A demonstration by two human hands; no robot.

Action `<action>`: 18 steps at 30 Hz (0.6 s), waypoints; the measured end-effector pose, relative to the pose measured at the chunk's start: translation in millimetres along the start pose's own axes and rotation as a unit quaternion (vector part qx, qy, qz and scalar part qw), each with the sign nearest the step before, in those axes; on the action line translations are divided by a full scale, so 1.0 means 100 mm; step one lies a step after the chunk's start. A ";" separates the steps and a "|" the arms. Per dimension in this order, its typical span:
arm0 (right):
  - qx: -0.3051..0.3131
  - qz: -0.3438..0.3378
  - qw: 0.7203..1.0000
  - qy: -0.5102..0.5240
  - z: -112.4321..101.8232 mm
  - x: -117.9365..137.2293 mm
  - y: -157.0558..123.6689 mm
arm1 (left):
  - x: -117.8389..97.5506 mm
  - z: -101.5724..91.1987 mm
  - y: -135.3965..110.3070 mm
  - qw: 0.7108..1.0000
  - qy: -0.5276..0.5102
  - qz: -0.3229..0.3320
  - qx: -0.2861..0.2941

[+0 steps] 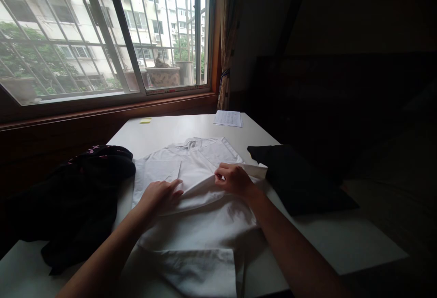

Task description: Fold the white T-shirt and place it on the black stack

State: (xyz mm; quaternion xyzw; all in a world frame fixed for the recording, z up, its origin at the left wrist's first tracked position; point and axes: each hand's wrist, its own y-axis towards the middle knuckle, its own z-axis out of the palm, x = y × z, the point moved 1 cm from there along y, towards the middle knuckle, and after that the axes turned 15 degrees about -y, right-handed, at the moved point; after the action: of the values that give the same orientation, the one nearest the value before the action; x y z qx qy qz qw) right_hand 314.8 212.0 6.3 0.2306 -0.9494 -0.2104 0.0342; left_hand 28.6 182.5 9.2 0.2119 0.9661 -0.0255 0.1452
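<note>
A white shirt lies spread over the table in front of me, its collar at the far end and its cloth creased and partly folded across the middle. My left hand is on the left part of the shirt, fingers closed at a fold of the cloth; the exact grip is partly hidden. On the right side, my right hand pinches the shirt's fabric between thumb and fingers, raising a ridge that runs toward the left hand. A sleeve end sticks out just beyond the right hand.
The white table stands below a barred window. Rumpled black clothing lies at the left, and a flat dark folded garment at the right. Toward the back are printed papers and yellow sticky notes. A curtain hangs behind.
</note>
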 end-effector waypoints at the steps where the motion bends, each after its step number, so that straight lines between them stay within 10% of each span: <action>1: -0.005 -0.012 1.000 0.017 -0.01 0.01 0.00 | -0.01 0.00 0.00 1.000 0.000 0.003 0.003; 18: 0.174 -0.039 0.968 0.176 -0.02 0.02 -0.04 | -0.03 0.01 0.00 0.992 0.027 0.050 -0.109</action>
State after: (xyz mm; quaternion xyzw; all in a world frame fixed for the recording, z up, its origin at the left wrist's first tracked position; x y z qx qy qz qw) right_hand 314.7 207.1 6.7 0.3031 -0.9408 0.0002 0.1519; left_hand 31.4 180.8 9.1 0.2433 0.9549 0.0928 0.1427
